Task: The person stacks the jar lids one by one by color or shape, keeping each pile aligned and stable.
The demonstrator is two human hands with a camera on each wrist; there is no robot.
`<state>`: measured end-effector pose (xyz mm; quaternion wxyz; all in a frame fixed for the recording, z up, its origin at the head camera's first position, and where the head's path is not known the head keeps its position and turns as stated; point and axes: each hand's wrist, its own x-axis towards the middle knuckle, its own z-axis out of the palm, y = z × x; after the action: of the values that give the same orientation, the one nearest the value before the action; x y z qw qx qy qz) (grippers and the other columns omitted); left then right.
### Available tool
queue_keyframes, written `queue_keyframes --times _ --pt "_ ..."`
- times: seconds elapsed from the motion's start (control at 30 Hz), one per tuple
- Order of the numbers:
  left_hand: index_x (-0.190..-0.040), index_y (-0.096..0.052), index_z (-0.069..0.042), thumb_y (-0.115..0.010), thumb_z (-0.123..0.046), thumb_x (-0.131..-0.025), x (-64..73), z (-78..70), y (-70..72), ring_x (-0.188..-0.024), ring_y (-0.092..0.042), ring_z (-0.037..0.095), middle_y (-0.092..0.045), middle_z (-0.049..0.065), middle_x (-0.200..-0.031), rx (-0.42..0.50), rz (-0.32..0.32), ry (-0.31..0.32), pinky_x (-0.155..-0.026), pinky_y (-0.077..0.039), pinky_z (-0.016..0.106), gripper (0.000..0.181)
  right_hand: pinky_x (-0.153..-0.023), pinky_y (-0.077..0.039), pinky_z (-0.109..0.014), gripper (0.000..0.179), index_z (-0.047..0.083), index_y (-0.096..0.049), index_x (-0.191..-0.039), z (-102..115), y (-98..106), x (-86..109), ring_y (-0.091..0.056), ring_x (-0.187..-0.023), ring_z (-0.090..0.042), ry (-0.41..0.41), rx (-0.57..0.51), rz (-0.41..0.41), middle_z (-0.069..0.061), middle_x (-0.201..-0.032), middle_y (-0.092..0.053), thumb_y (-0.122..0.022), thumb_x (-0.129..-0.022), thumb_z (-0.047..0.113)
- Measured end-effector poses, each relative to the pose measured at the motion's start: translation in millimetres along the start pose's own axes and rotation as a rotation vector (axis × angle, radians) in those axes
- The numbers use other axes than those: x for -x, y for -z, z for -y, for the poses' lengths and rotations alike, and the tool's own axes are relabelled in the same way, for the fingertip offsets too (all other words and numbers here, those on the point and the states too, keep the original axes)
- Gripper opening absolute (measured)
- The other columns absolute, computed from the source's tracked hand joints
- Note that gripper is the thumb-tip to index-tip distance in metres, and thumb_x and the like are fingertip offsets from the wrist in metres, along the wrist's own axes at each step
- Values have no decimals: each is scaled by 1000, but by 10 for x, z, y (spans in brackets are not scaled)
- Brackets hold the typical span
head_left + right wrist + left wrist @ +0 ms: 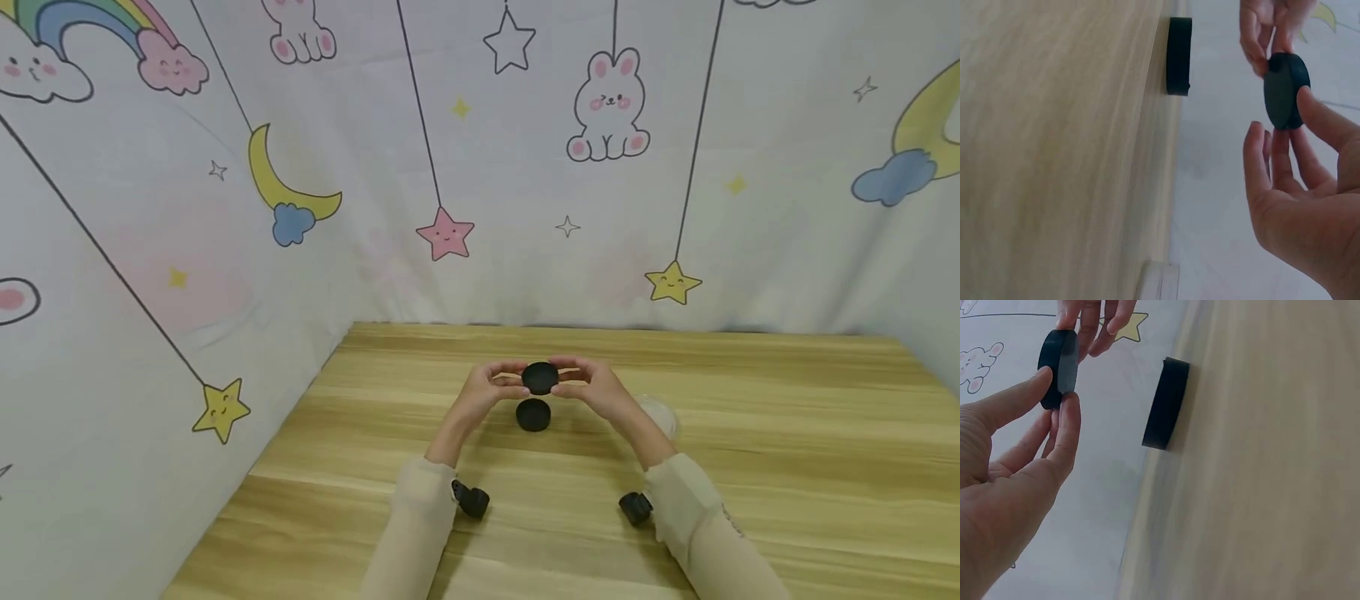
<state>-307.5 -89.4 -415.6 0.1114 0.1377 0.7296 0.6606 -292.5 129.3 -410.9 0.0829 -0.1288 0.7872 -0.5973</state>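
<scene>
Between both hands, above the table, is a small round black disc (540, 378), perhaps a lid or shallow dish. My left hand (483, 393) pinches its left edge with thumb and fingers, as the left wrist view (1019, 456) also shows. On the opposite edge my right hand (598, 390) pinches it in the same way; the right wrist view shows the thumb on the rim of the disc (1285, 92). A second round black piece (533, 415) of similar size rests on the wood just nearer to me, below the held disc.
A pale, see-through round container (660, 417) stands on the table beside my right forearm, partly hidden by it. Black wrist cameras (472, 502) hang at both cuffs. The wooden table (787, 500) meets a patterned cloth (517, 167) at its back and left.
</scene>
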Motion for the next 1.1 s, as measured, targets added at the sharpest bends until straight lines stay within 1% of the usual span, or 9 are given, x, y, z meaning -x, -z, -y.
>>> queue_keyframes --times 0.13,0.3,0.37,0.5,0.67,0.8,0.9,1.0,1.1 --pt "-133 -57 3 -68 3 -86 37 60 41 -92 -65 7 -57 23 -133 -43 14 21 -91 -54 30 48 -100 -49 -46 53 2 -49 -140 -20 -38 -20 -51 -126 -38 16 39 39 -21 -141 -51 -67 -92 14" --pt "-128 -62 2 -71 1 -84 95 111 106 -98 -66 14 -62 21 -130 -91 -21 50 -90 -55 32 45 -95 -52 -43 49 -1 -52 -136 -78 -139 -46 -52 -122 -40 58 105 85 -24 -139 -52 -66 -92 13" --pt "-126 -63 3 -72 2 -83 110 135 128 -97 -66 16 -63 21 -127 -96 -25 66 -87 -55 31 44 -95 -51 -44 48 -3 -53 -136 -110 -171 -53 -52 -121 -42 70 115 101 -25 -138 -53 -66 -92 11" --pt "-124 -62 3 -74 2 -80 106 177 140 -93 -63 13 -65 20 -121 -101 -5 86 -83 -54 26 45 -97 -51 -46 48 -4 -52 -135 -171 -193 -62 -52 -120 -42 66 131 115 -26 -137 -53 -66 -91 8" --pt "-121 -62 4 -75 3 -79 78 229 124 -88 -61 12 -66 16 -114 -117 7 90 -77 -52 22 44 -96 -51 -45 51 -7 -50 -135 -224 -188 -77 -54 -118 -42 70 155 126 -29 -136 -53 -68 -90 7" --pt "-122 -62 4 -74 4 -80 62 260 103 -86 -59 11 -64 14 -113 -128 13 99 -75 -50 21 44 -93 -53 -42 52 -7 -48 -137 -253 -165 -85 -55 -120 -43 45 128 146 -30 -138 -49 -67 -90 5" --pt "-121 -62 4 -74 4 -79 54 273 90 -85 -58 10 -64 12 -111 -137 6 87 -75 -49 19 43 -92 -54 -40 52 -7 -47 -138 -263 -147 -89 -54 -122 -44 26 104 155 -30 -140 -47 -65 -91 4" --pt "-118 -63 5 -74 5 -78 52 294 85 -82 -56 10 -65 11 -107 -134 -4 74 -73 -47 19 42 -90 -55 -37 51 -6 -48 -138 -269 -147 -87 -55 -122 -43 23 97 150 -29 -140 -47 -65 -90 2" --pt "-116 -63 7 -74 8 -76 62 334 83 -79 -55 10 -66 11 -103 -139 2 57 -69 -46 18 42 -88 -55 -35 51 -8 -48 -137 -290 -164 -74 -56 -120 -42 27 100 159 -31 -139 -47 -65 -90 0"
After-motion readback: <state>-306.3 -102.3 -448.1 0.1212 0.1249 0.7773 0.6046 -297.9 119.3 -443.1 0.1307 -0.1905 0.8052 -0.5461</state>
